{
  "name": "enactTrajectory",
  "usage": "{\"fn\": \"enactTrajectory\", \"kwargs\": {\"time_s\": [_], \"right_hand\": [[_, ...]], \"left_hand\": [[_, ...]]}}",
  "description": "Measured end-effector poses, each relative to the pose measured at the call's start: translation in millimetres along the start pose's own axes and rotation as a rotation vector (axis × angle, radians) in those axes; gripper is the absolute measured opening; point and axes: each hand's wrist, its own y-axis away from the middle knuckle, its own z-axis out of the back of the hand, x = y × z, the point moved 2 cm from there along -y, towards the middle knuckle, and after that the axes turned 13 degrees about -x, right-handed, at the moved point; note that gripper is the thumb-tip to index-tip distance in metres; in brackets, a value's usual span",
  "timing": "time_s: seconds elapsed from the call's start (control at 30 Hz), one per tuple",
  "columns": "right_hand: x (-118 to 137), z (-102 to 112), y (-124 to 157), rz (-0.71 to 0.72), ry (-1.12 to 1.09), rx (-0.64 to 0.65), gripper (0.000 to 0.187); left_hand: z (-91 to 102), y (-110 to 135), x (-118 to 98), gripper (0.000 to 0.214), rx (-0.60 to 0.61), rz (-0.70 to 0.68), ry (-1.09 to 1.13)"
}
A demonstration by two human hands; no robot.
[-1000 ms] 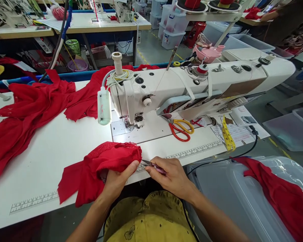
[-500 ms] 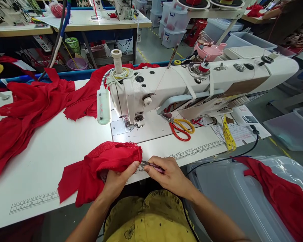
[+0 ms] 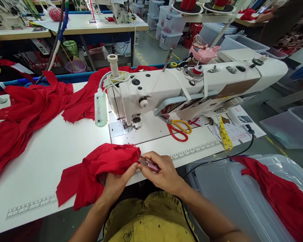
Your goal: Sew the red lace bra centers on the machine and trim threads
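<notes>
My left hand (image 3: 115, 185) pinches red cloth (image 3: 108, 159) near the table's (image 3: 37, 164) front edge; my right hand (image 3: 164, 173), curled around snips (image 3: 151, 164), aims their blades leftward at its right end.

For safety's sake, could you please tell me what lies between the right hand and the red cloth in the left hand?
In the head view, the blades of the snips lie there, reaching from the right hand toward the red cloth.
</notes>
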Motion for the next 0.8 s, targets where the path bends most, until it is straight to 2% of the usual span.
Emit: {"fn": "enactTrajectory", "kwargs": {"time_s": [0.07,0.2,0.33,0.4,0.47,0.53,0.6,0.67,0.73,0.8], "right_hand": [[-3.4,-6.3,-2.1,-0.101,-0.073,0.009,0.009],[-8.2,-12.1,-8.3,-0.304,-0.297,0.051,0.019],[-10.2,-14.0,-10.1,-0.297,-0.37,0.072,0.025],[-12.8,-14.1,-9.4,-0.171,-0.294,0.031,0.02],[-14.0,-12.7,-8.6,0.129,-0.162,-0.03,0.013],[-14.2,-10.0,-6.7,0.493,0.014,-0.086,0.023],[-15.6,-6.1,-5.4,0.713,0.162,-0.101,0.032],[-19.1,0.2,-6.3,0.714,0.21,-0.109,0.033],[-25.0,7.5,-8.4,0.604,0.227,-0.114,0.027],[-33.7,14.3,-11.3,0.502,0.358,-0.141,0.02]], "left_hand": [[-0.4,0.5,1.4,0.036,-0.012,0.012,0.014],[-2.0,3.0,0.9,0.044,-0.063,0.076,0.09],[-1.6,2.0,4.0,0.05,-0.06,0.15,0.211],[0.1,-0.8,7.9,0.052,-0.035,0.191,0.256],[1.8,-3.7,11.3,0.053,-0.01,0.233,0.291],[3.4,-6.0,12.2,0.053,-0.012,0.248,0.327],[4.2,-7.1,11.5,0.056,-0.025,0.261,0.36],[4.7,-7.2,10.6,0.06,-0.05,0.28,0.375],[5.5,-6.9,10.2,0.062,-0.082,0.31,0.366],[6.5,-6.8,9.1,0.062,-0.104,0.328,0.358]]}}
